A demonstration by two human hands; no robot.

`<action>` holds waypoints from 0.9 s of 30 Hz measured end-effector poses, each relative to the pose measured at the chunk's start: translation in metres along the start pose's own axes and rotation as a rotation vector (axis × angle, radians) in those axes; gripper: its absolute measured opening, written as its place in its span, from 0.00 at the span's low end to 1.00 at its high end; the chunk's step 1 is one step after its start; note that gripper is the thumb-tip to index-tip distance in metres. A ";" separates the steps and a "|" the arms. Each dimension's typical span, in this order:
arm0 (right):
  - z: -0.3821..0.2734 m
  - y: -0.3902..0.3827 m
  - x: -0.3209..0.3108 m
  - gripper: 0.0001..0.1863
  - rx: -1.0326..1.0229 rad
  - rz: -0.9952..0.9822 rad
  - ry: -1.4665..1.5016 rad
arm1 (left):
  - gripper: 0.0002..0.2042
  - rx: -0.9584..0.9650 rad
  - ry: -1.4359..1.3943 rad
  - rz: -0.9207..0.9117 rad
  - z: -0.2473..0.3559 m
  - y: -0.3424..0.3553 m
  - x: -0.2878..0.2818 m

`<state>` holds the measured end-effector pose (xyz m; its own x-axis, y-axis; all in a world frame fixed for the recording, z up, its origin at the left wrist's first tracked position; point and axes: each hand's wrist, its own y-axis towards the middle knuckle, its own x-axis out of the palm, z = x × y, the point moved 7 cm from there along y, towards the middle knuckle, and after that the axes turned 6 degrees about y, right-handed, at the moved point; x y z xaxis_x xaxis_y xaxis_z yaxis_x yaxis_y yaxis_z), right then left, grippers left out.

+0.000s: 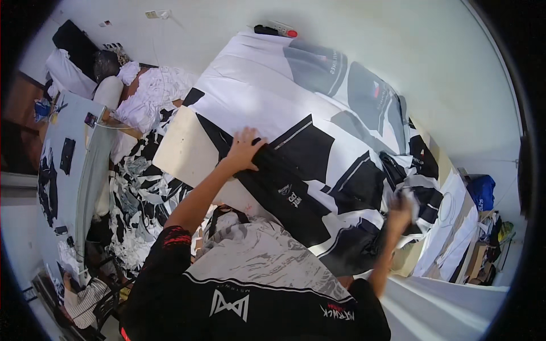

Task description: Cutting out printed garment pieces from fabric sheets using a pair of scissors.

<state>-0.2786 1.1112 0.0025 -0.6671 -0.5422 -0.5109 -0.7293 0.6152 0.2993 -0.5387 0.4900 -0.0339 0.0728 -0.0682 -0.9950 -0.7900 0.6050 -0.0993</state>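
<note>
My left hand (244,151) lies with its fingers spread on the printed fabric, at the upper end of a folded black strip (281,190) with white printing. Under it spreads a large sheet of white fabric (244,77) with black and grey garment-shaped panels. To the right, my right hand (400,209) is smeared by motion beside a crumpled bundle of black, white and grey fabric (418,184). Its fingers cannot be made out, so whether it grips the cloth is unclear. A dark panel (355,247) lies close below that hand.
A pale board (185,149) shows at the table's left. Beyond it are heaped black and white scraps (142,210) and a white cloth pile (156,94). A power strip (281,29) sits at the far edge. Someone in a striped top (91,304) is at lower left.
</note>
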 end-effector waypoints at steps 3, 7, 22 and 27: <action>-0.138 -0.112 0.200 0.44 -0.271 -0.354 -0.052 | 0.45 0.039 -0.191 0.192 -0.011 -0.001 0.020; -0.279 -0.199 0.324 0.63 -0.337 -0.668 -0.204 | 0.25 0.025 -0.259 0.333 -0.018 0.015 0.013; -0.211 -0.093 0.250 0.59 -0.264 -0.055 0.026 | 0.19 0.667 -1.059 0.302 0.184 0.005 -0.180; -0.138 -0.035 0.126 0.20 -0.091 0.124 0.407 | 0.30 0.625 -0.940 0.045 0.266 0.003 -0.156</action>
<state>-0.3580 0.9427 0.0390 -0.7425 -0.6603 -0.1126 -0.6383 0.6465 0.4178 -0.3911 0.7133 0.1181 0.6899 0.4278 -0.5840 -0.3795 0.9007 0.2115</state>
